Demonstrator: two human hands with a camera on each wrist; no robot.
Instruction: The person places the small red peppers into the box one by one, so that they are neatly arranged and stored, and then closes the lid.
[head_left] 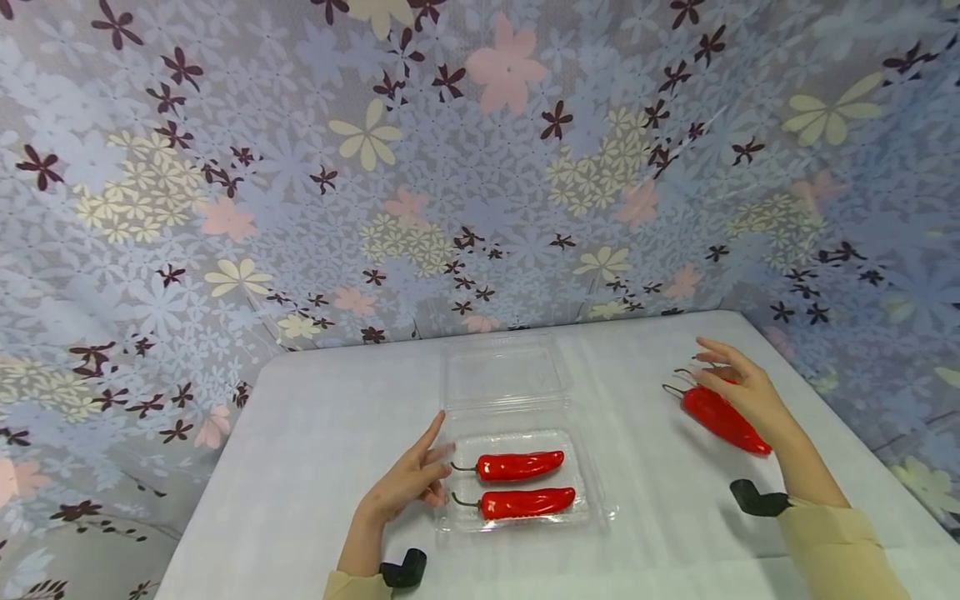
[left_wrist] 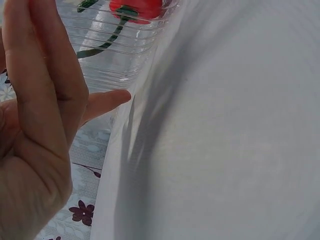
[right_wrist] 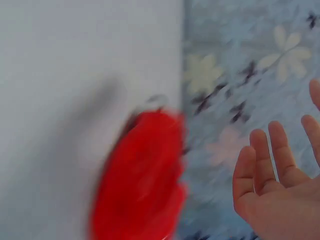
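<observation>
Two red peppers with green stems, an upper one (head_left: 520, 466) and a lower one (head_left: 528, 503), lie side by side in the base of a clear plastic clamshell box (head_left: 588, 475). At the box's left edge is my left hand (head_left: 405, 483), its index finger extended; whether the fingertips touch the plastic I cannot tell. My right hand (head_left: 750, 396) hovers over more red peppers (head_left: 723, 419) on the right, its fingers loosely bent and holding nothing. In the right wrist view those peppers (right_wrist: 142, 175) are blurred, apart from the spread fingers. The hand partly hides them; several stems poke out left.
The box's clear lid (head_left: 506, 375) lies folded back behind its base. A white cloth (head_left: 315, 458) covers the table, whose back edge meets a flowered curtain (head_left: 450, 208). Black wrist mounts (head_left: 405, 569) sit on both arms.
</observation>
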